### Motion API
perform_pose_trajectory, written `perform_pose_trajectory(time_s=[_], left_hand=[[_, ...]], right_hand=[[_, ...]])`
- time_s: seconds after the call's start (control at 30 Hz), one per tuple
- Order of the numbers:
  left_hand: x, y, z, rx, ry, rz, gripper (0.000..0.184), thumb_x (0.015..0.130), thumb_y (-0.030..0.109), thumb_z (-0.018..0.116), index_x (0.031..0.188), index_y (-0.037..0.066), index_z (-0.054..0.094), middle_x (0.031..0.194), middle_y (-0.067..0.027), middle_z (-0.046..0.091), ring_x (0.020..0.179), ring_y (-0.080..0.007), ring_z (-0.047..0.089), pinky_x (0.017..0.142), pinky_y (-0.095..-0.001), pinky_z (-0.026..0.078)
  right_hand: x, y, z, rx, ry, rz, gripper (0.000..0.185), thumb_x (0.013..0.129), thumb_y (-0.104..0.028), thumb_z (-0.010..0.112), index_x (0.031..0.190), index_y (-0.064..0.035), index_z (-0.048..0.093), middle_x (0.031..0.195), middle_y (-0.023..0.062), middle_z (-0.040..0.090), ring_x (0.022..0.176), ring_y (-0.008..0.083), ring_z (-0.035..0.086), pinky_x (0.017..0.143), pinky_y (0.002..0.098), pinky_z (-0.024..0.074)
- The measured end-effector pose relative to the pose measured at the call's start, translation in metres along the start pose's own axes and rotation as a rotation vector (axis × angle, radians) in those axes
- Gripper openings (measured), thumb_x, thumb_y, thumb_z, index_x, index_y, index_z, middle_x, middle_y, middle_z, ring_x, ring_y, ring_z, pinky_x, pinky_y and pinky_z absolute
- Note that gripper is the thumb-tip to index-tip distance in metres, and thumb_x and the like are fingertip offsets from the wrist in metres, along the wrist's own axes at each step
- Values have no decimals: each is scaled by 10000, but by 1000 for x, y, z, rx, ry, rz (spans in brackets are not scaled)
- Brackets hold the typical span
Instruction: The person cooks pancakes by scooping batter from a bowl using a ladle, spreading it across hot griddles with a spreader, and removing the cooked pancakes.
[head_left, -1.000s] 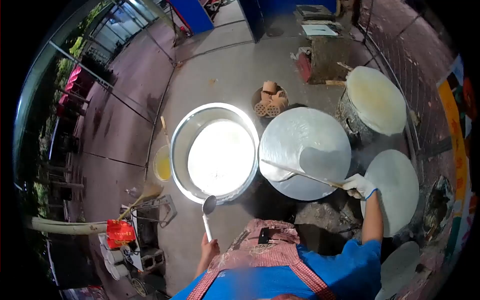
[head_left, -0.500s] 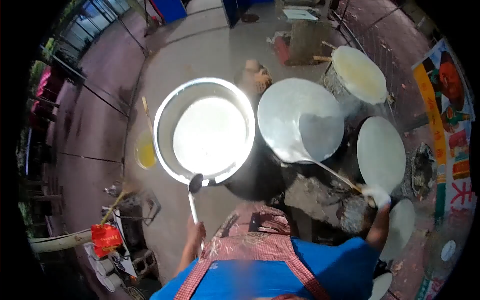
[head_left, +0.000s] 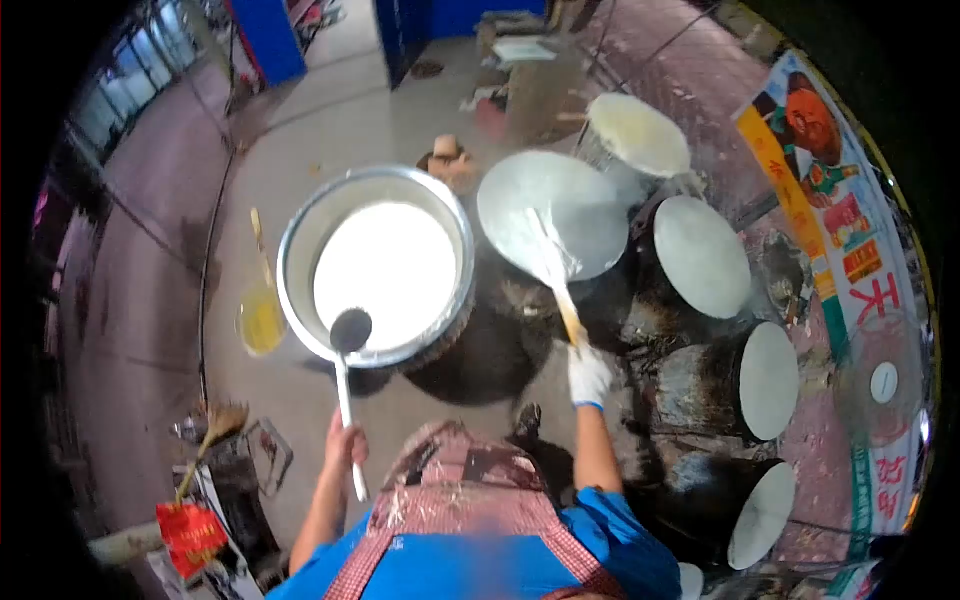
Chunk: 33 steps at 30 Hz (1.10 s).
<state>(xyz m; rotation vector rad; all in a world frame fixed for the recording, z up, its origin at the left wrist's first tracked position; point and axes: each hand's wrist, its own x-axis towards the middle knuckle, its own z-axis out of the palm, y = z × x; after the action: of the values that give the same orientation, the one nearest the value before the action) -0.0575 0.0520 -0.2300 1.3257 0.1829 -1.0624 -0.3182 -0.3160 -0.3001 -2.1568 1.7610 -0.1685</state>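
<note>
My left hand [head_left: 345, 443] is closed round the white handle of a ladle [head_left: 352, 330]. The ladle's dark bowl is above the near side of a big metal pot [head_left: 293, 285] holding white liquid [head_left: 390, 265]; whether it touches the liquid I cannot tell. My right hand [head_left: 590, 376], in a white glove, grips the handle of a flat wooden spreader [head_left: 562, 290]. Its pale, coated blade lies over a round griddle [head_left: 590, 215] that has a whitish layer on its surface.
Several more round griddles [head_left: 702, 257] on dark drum-like stoves curve along my right side; the far one [head_left: 638, 135] has a yellowish top. Left of the pot stands a container of yellow liquid [head_left: 261, 322] with a stick. Bricks [head_left: 449, 162] lie behind the pot. A printed banner [head_left: 835, 200] hangs at right.
My right hand has swung left and in front of the griddle, turning the spreader more upright. The ladle's bowl has moved from the pot's near rim to over the liquid. The view has shifted.
</note>
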Motion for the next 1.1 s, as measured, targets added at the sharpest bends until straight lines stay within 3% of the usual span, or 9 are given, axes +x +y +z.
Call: perform_pose_trajectory(time_s=[0.17, 0.2, 0.27, 0.43, 0.6, 0.8, 0.9, 1.0, 1.1], left_hand=[[-14, -14, -1, -377, -58, -131, 309, 852, 78, 441, 1116, 237, 411, 528, 35, 290, 361, -49, 287, 286, -178, 236], [-12, -19, -2, -470, -118, -188, 217, 857, 87, 444, 1029, 218, 427, 528, 38, 290, 362, -46, 285, 287, -172, 235], [-15, -16, 6, -559, -200, -231, 90, 875, 110, 444, 818, 176, 418, 529, 46, 298, 361, -44, 279, 287, -168, 233], [-26, -26, 14, -571, -273, -219, 115, 869, 136, 469, 768, 165, 421, 537, 37, 305, 391, -57, 292, 296, -173, 218], [-2, -34, 36, -844, -313, -499, 293, 872, 189, 477, 605, 145, 365, 536, 37, 311, 403, -70, 298, 332, -191, 245], [0, -22, 53, -631, -324, -454, 213, 879, 176, 443, 675, 149, 388, 530, 37, 299, 378, -62, 267, 288, -185, 213], [10, -24, 70, -728, -346, -523, 37, 896, 160, 421, 890, 196, 429, 576, 22, 315, 386, -55, 271, 288, -172, 226], [18, -19, 89, -569, -341, -470, 196, 895, 138, 419, 1055, 243, 462, 579, 19, 311, 398, -54, 271, 293, -164, 225], [11, -15, 97, -397, -289, -441, 430, 901, 136, 411, 1297, 301, 387, 539, 30, 239, 378, -47, 219, 315, -178, 198]], right_hand=[[9, -62, -26, 626, 19, 199, 335, 801, -327, 580, 988, -54, 634, 892, 192, 635, 818, 340, 611, 729, 410, 468], [17, -67, 5, 649, 57, -23, 371, 787, -386, 576, 986, -79, 637, 905, 178, 636, 830, 346, 606, 728, 417, 465], [14, -60, 12, 336, 36, -97, 383, 787, -430, 562, 1001, -122, 641, 894, 188, 632, 829, 355, 601, 728, 426, 465], [48, 30, -28, 306, 82, -10, 333, 792, -330, 588, 1013, -86, 640, 927, 171, 634, 833, 339, 609, 710, 395, 474], [53, -41, -21, 361, -26, -115, 365, 785, -367, 586, 1024, -95, 632, 905, 177, 635, 838, 358, 600, 724, 414, 467], [85, 46, -35, 323, 35, 55, 323, 790, -306, 596, 1032, -96, 638, 938, 178, 630, 848, 336, 612, 733, 398, 484], [102, -2, -52, 491, 140, 52, 336, 801, -358, 570, 974, -81, 649, 877, 197, 626, 806, 363, 602, 696, 423, 480], [63, -7, -34, 87, -86, -171, 351, 809, -442, 544, 981, -159, 658, 849, 200, 618, 772, 390, 589, 681, 456, 476], [79, 76, 17, 450, 46, -6, 407, 833, -477, 494, 1023, -152, 649, 839, 195, 624, 776, 371, 601, 671, 461, 469]])
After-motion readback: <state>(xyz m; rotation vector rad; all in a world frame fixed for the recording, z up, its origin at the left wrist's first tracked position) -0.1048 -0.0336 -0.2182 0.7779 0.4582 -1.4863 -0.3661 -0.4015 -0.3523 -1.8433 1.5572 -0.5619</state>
